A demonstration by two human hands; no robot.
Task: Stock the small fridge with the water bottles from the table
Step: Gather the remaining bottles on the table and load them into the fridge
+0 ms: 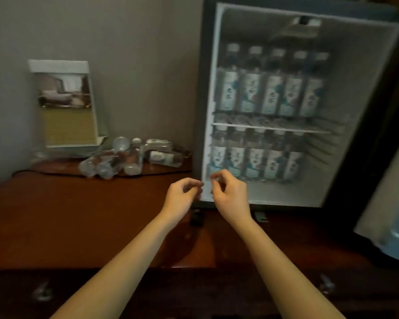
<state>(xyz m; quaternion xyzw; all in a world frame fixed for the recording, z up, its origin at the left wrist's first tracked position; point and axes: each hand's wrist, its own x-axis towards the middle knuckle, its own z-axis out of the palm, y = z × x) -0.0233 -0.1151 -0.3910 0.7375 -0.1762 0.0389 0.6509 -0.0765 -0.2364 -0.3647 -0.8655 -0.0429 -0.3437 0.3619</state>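
While both shelves of the fridge stand packed with upright rows, leftover water bottles lie heaped on the tabletop at ten o'clock of the left hand and right hand, both loosely curled and empty, likely poised to fetch more.

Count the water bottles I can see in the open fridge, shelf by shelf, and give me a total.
Clear plastic water bottles with pale labels, upper shelf, front row: 5
Same bottles, lower shelf, front row: 5
Total seen in the small white-lined fridge: 10
The loose bottle pile on the brown wooden table is too blurred to count.
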